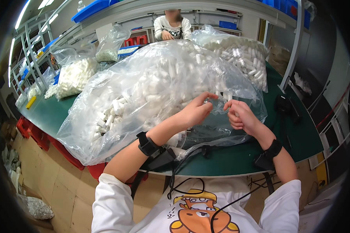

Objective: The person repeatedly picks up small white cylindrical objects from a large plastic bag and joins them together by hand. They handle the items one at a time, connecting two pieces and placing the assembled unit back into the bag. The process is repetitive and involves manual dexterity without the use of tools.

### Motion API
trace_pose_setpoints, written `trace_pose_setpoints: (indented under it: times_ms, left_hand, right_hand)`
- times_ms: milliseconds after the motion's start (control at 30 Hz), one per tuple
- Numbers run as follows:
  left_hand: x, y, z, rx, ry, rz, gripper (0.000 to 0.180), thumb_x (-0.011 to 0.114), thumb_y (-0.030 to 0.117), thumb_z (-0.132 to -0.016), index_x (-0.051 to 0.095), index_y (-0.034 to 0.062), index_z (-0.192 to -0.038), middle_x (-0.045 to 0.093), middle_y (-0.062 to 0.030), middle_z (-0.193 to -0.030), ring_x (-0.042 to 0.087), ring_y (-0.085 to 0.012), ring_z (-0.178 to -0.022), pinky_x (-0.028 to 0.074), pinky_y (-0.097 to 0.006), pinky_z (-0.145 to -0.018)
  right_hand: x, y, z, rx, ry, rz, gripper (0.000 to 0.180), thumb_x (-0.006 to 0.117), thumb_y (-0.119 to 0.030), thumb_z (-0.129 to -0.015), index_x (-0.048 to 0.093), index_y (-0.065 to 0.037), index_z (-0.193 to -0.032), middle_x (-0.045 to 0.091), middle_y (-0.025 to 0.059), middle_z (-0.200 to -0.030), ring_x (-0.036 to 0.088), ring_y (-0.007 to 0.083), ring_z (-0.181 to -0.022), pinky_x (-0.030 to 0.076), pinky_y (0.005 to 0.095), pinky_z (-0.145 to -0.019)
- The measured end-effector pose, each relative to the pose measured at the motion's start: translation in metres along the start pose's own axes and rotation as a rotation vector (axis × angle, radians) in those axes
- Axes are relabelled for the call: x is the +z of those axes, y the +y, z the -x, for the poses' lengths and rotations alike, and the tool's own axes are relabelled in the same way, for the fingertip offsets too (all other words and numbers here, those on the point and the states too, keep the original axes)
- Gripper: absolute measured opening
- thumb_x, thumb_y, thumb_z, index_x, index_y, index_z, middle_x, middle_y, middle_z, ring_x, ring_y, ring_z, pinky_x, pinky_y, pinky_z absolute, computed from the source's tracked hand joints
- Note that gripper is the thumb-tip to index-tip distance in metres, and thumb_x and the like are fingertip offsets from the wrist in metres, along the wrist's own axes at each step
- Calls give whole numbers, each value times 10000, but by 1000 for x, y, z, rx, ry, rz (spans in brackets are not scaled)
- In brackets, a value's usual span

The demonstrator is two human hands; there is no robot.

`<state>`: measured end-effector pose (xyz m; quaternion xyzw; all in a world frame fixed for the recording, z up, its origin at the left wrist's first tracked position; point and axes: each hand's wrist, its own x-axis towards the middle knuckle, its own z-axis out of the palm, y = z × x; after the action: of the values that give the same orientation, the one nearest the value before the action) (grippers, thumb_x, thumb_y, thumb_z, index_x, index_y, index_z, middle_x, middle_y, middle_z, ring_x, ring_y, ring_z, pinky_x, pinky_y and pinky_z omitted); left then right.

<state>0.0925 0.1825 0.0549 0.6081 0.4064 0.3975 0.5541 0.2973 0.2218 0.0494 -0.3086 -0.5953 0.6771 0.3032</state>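
A large clear plastic bag point(144, 77) full of white cylindrical plastic pieces point(114, 110) spreads over the table in front of me. Above its right part, my left hand point(197, 111) has its index finger stretched out and its thumb apart from it, with nothing visible between them. Close by on the right, my right hand point(240, 116) is closed, fingers curled in and the index fingertip pointing toward the left hand. Whether it pinches something small cannot be made out. Beyond the fingertips, a few white pieces show through the film.
The green table point(307, 132) carries another bag of white pieces point(249, 58) at far right and a bag of off-white parts point(77, 75) at left. Black devices point(286, 105) with cables lie at right. A person point(173, 27) sits opposite. Red stools point(39, 134) stand at left.
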Motion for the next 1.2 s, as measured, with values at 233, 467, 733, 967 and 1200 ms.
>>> trace_pose_setpoints:
  times_ms: [233,467,733,967,1200]
  left_hand:
    - [4,6,-3,-4,87,-16,437,434,288,-935,290,111,-1308,461,-14,-748,447,-101,-638,358,-242,-580]
    - [1,-9,-9,94,-117,404,509,343,392,-963,107,145,-1340,510,-123,-995,530,-213,-825,406,-358,-836]
    - [-15,-16,-21,16,-85,441,450,349,404,-952,302,85,-1266,531,-177,-1074,556,-204,-896,444,-337,-828]
    - [-34,-41,1,176,-37,-536,462,358,403,-937,387,47,-1230,552,-126,-986,574,-192,-772,468,-327,-718]
    - [-58,-75,31,70,62,-919,458,371,373,-925,381,34,-1232,542,-153,-1016,557,-225,-829,457,-343,-748]
  right_hand:
    - [0,2,-3,-43,-35,112,213,497,-210,-895,518,-33,-1012,359,-35,-495,318,51,-398,263,199,-386]
    - [26,-11,0,-245,83,400,283,627,-216,-847,565,-38,-1058,593,-2,-686,473,36,-534,346,187,-467]
    - [62,-34,9,-609,260,598,245,621,-208,-845,551,-10,-970,603,28,-738,579,69,-642,450,207,-543]
    - [164,-87,-13,82,-310,203,341,545,-297,-891,520,35,-968,560,113,-828,596,154,-628,497,243,-504]
    - [273,-63,-95,279,-354,5,485,569,-187,-852,368,105,-1184,474,187,-1061,623,307,-830,570,323,-635]
